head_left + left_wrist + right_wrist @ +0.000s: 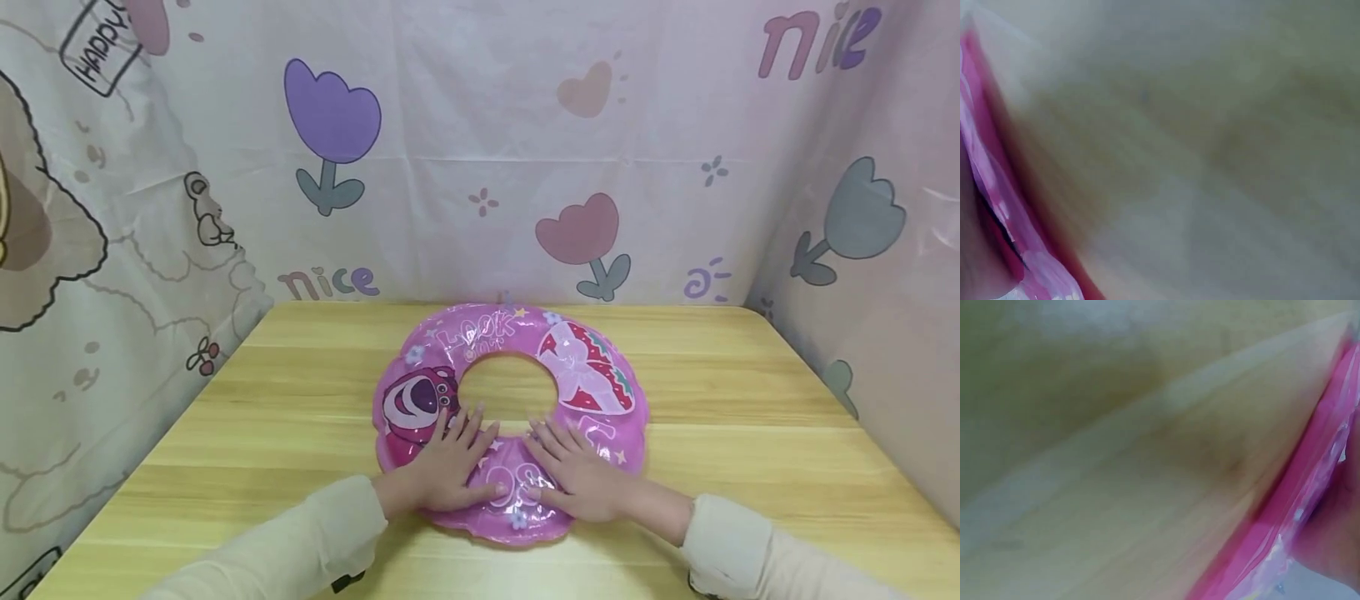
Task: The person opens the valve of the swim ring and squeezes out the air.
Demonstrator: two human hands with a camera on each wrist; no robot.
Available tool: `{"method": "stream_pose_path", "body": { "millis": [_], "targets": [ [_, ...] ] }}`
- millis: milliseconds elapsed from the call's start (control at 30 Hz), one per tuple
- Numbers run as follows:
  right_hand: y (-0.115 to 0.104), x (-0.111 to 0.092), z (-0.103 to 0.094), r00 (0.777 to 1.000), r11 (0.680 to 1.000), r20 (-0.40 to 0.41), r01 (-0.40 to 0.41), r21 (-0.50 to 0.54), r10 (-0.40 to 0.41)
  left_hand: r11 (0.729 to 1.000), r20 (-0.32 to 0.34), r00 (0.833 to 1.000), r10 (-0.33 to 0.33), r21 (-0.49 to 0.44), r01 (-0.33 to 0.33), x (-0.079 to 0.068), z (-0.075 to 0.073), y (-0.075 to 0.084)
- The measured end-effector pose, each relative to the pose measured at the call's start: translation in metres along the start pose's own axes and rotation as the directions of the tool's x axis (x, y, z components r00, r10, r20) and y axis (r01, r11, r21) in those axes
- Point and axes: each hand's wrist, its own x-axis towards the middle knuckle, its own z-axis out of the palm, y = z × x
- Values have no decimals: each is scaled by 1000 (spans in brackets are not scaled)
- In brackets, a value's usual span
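A pink inflatable swim ring lies flat on the wooden table, printed with a bear face, a strawberry and bow, and white lettering. My left hand rests on its near left part with fingers spread, just below the bear. On the near right part lies my right hand, its fingers also spread straight. Both thumbs point toward each other across the lettering. In the left wrist view the ring's edge runs down the left side; the right wrist view has its pink edge beside part of the hand.
The light wooden table extends around the ring on every side. A printed curtain with tulips and words hangs behind the table's far edge and along both sides.
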Motion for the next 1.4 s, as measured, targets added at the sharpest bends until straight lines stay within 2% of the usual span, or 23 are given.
{"method": "stream_pose_path", "body": {
  "millis": [233,600,700,900,1033,1233,1400],
  "targets": [
    [3,0,9,1000,1000,18,11,-19,-11,998,-38,999,-3,70,5,1,11,3],
    [4,2,11,999,996,27,24,-81,-22,990,-58,998,-12,138,20,1,10,5],
    [6,2,11,999,994,20,44,-99,-43,992,-56,998,-24,124,30,0,10,7],
    [17,0,11,995,986,-28,87,-143,-92,998,-40,998,-54,15,55,-1,9,13],
    [24,-1,10,992,987,-63,96,-129,-105,998,-27,999,-33,48,34,-4,8,14],
    [37,-6,1,997,998,-72,18,-54,-21,995,-19,1000,18,99,-16,-9,4,17],
    [53,-10,-5,994,999,-105,-13,-48,8,990,-1,999,52,134,-51,-9,3,22]
  ]
}}
